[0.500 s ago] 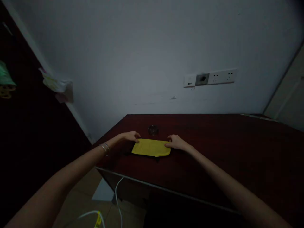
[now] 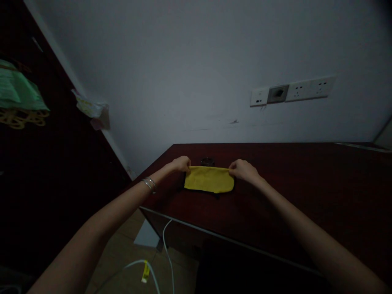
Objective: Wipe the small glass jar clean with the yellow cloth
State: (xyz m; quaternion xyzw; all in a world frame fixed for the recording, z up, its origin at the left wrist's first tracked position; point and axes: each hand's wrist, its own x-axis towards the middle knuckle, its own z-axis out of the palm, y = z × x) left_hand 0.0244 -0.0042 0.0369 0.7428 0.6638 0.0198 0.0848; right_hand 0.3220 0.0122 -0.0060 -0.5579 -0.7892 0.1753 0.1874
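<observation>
Because the room is so dim, you can barely make out your fingertips, but your left hand (image 2: pixel 183 163) pinches the yellow cloth (image 2: pixel 210 179) at its upper left corner and your right hand (image 2: pixel 244 169) at its upper right. The cloth stretches between them at the dark red table (image 2: pixel 290 183) — whether its lower edge touches, you cannot tell — and hides the lower part of a round dish (image 2: pixel 207 161).

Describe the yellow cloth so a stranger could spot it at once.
Find the dark red table against the wall. Toward its left end, the left hand and right hand each pinch a far corner of the cloth. Its bright yellow sets it apart from the small, dark round object just behind.
</observation>
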